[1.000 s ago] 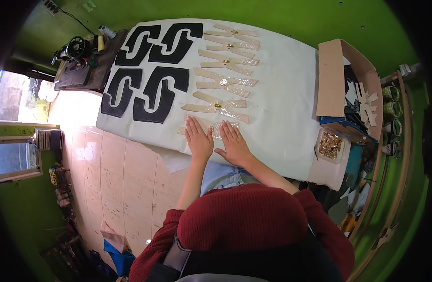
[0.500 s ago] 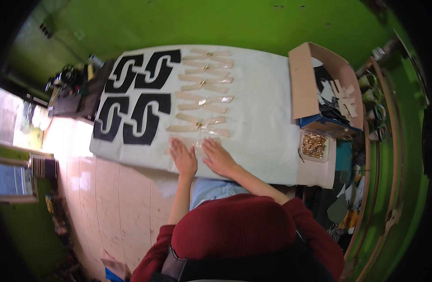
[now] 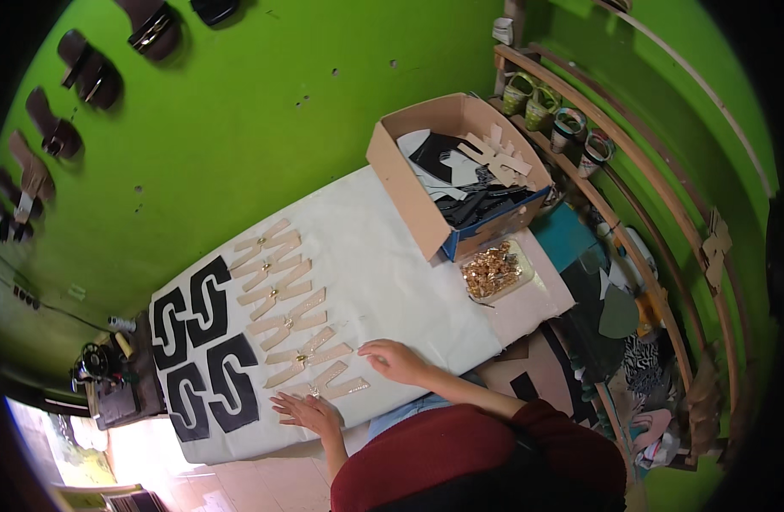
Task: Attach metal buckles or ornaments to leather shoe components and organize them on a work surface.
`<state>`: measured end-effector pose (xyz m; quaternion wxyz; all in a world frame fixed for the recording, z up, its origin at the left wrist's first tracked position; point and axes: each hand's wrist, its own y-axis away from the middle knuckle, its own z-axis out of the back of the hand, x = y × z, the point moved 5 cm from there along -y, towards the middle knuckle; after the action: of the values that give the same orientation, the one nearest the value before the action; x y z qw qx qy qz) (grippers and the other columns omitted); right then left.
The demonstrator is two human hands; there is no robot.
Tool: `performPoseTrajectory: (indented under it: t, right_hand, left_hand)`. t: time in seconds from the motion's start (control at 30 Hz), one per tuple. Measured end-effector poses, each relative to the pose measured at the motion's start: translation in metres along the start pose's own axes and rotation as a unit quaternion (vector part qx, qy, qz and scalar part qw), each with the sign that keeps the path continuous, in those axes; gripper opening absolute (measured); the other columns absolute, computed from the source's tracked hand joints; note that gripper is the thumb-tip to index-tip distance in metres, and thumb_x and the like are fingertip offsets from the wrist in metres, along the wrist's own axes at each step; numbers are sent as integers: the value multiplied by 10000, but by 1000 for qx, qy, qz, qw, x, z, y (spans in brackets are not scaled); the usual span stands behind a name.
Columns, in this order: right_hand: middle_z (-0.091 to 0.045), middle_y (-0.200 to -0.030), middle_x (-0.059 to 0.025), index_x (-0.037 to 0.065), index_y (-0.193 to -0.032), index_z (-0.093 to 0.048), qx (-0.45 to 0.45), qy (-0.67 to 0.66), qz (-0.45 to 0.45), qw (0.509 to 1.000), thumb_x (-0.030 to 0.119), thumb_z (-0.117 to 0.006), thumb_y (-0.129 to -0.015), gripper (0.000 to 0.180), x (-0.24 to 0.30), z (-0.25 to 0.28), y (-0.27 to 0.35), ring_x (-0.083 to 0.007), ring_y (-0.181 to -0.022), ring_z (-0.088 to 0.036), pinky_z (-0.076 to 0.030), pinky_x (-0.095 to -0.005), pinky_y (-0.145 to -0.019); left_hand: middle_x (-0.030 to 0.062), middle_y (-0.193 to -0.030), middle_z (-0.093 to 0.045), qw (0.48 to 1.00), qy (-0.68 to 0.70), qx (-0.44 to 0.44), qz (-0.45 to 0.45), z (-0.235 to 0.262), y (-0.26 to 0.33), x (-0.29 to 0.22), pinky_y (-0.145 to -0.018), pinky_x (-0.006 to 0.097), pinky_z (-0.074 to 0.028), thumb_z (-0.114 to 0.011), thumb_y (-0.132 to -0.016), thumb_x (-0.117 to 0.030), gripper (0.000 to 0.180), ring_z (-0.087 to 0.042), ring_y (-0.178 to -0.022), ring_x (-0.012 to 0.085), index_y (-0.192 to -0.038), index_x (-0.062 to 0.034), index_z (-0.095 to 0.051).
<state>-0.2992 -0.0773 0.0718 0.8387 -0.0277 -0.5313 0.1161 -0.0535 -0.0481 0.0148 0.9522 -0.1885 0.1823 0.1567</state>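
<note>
Right hand (image 3: pixel 398 358) now off tan straps (image 3: pixel 324 384)

you're facing a bright green wall (image 3: pixel 264 128) with dark sandal uppers (image 3: pixel 59 136) hung along its far left. the table (image 3: pixel 426 299) is covered with a white cloth. curved wooden shelves (image 3: pixel 631 196) run down the right, carrying small shoes (image 3: pixel 528 98). pale floor tiles (image 3: pixel 230 478) lie near left, washed in strong daylight.

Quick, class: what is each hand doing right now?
Left hand: open, flat on the white cloth, holding nothing.
Right hand: open, resting on the cloth, holding nothing.
</note>
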Motion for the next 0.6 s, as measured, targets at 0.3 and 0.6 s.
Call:
performPoseTrajectory:
  t: [0.3,0.6]
  right_hand:
    - [-681,-943,-108,13,-969,-661,-150,-67,-4,986,58,-553,-863,158,-8,183,-15,-174,-852,-648,-498,-284,-769]
    - [-657,-892,-180,58,-961,-668,-63,298,-55,951,92,-536,-828,191,-81,365,-110,-348,-860,-625,-490,-413,-793]
  left_hand:
    - [318,-1470,-77,955,167,120,-214,-39,0,-172,-1073,585,18,-432,-892,-187,579,-13,-1359,497,-1392,39,-246]
    - [306,-1453,-183,854,355,101,-368,-43,13,-405,-1078,577,-48,-540,-856,-133,527,-124,-1344,504,-1346,-24,-381]
